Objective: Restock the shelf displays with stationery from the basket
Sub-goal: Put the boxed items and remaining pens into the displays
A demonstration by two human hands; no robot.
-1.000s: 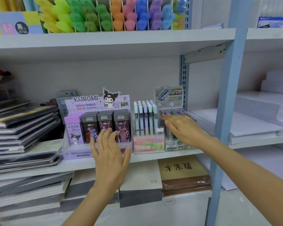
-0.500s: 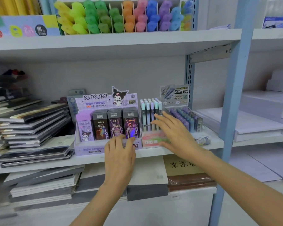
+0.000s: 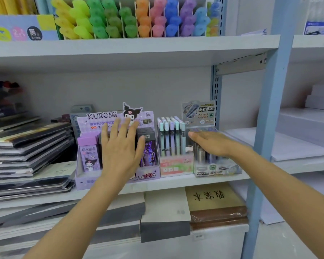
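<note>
A stack of dark notebooks (image 3: 26, 146) lies at the left of the middle shelf board (image 3: 176, 184). On the shelf below, grey pads (image 3: 165, 217) sit beside a brown book with black calligraphy (image 3: 211, 199). To the right, past the blue upright post (image 3: 266, 128), reams of white paper (image 3: 288, 144) are piled flat. A metal bracket (image 3: 239, 64) hangs under the upper shelf.

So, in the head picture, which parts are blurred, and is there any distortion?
In the head view, the right hand and the clear lead display under it are smeared by motion; the left hand is slightly soft, and the Kuromi box print stays readable. The wide lens bends the blue upright. Lighting is even, without strong glare.
</note>
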